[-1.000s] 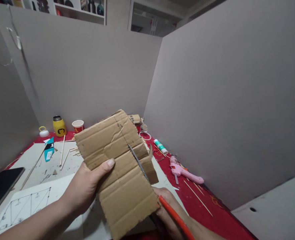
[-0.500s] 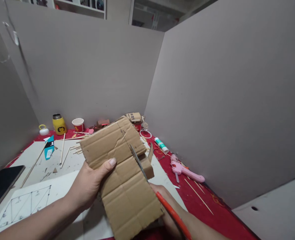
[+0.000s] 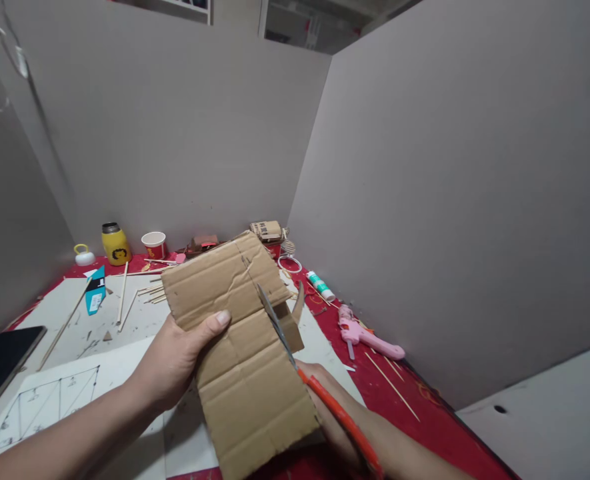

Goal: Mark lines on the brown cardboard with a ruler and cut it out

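Note:
A creased piece of corrugated cardboard [image 3: 255, 393] is held up over the table, tilted. My left hand [image 3: 175, 360] grips its left edge, thumb on the near face and fingers hidden behind. Red-handled scissors [image 3: 342, 413] are in my right hand [image 3: 335, 400], which is partly behind the cardboard. One blade lies across the front of the sheet, pointing up and left along a cut from the right edge. A strip on the right side bends away behind the blade. Pencil marks show near the top of the sheet.
A pink glue gun [image 3: 369, 339], a glue tube [image 3: 321, 287] and thin sticks lie at right on red cloth [image 3: 375, 393]. Behind stand a yellow bottle [image 3: 115, 245] and paper cup [image 3: 153, 245]. At left are a phone [image 3: 5, 367] and a drawing [image 3: 49, 407]. Grey partitions enclose the table.
The camera view has shifted slightly. The cardboard and both hands keep nearly the same pose, and the scissors' red handle shows a little more at the cardboard's right edge.

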A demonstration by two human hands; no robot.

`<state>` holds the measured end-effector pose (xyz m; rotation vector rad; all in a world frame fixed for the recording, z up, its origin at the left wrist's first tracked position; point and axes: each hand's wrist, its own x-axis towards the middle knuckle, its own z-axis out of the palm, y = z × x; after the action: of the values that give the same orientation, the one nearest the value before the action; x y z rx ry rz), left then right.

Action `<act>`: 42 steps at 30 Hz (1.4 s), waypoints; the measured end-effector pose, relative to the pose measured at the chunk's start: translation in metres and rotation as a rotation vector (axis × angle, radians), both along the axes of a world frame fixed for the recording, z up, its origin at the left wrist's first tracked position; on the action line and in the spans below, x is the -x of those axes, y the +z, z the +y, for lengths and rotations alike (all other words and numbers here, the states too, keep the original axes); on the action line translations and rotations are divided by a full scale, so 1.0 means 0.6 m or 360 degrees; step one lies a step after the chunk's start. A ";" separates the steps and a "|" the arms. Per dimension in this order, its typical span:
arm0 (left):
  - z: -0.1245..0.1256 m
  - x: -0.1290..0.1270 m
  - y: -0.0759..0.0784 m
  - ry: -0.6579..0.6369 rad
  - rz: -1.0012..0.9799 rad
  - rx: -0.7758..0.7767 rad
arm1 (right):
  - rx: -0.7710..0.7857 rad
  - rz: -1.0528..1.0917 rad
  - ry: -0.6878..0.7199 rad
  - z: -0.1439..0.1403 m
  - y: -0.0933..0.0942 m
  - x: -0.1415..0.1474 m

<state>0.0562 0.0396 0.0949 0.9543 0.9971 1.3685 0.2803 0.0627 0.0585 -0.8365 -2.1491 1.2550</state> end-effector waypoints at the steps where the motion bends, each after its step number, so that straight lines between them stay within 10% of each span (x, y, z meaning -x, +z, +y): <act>1: 0.002 0.000 -0.001 0.0001 0.0006 0.0009 | 0.0023 -0.0017 0.0026 0.001 0.001 -0.001; 14: 0.002 0.002 -0.002 -0.0068 0.0009 -0.0078 | 0.0491 0.0317 0.0053 -0.022 0.015 0.019; 42: 0.001 0.002 0.013 -0.0001 -0.0167 -0.0022 | 0.0323 0.0381 -0.0035 -0.022 -0.037 0.008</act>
<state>0.0550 0.0399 0.1024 0.8833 0.9092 1.4119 0.2754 0.0493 0.0365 -0.7453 -1.8426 1.4992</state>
